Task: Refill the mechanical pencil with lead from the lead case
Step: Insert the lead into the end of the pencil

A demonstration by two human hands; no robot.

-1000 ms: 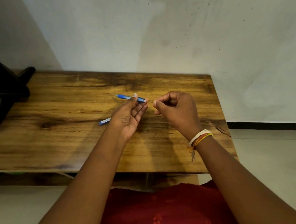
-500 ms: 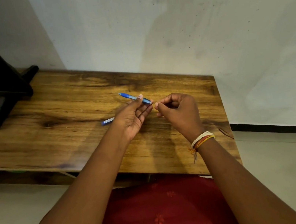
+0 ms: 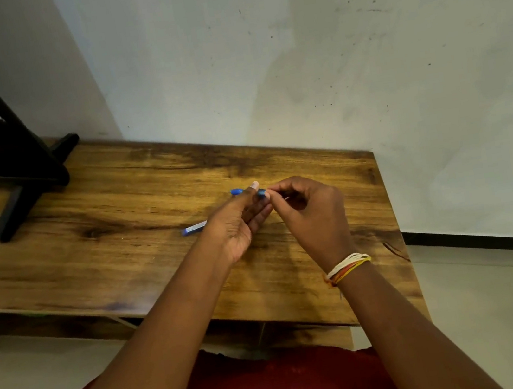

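**Feeding the lead into the pencil's open end**

You held the mechanical pencil (image 3: 237, 192) in your left hand (image 3: 236, 224), gripped between thumb and fingers so that only its blue tip and a bit of the rear end showed past them. Your right hand (image 3: 311, 216) met that rear end, thumb and forefinger pressed together in a fine pinch, the other fingers curled into the palm. Whether a lead sat in that pinch could not be told; it was too thin to see. The lead case (image 3: 194, 228) lay on the wooden table (image 3: 103, 224) just beside your left wrist, partly hidden behind the hand.

To do this step well, you likely needed to keep the pencil steady and tilted with its open end toward your right fingertips, and feed the lead straight along the barrel's axis. Any sideways push would probably have snapped it. A light pinch near the lead's leading end would have helped.

Both forearms reached forward over the table's near edge, wrists raised, hands hovering above the surface and meeting near its far right part, your right wrist bent inward.
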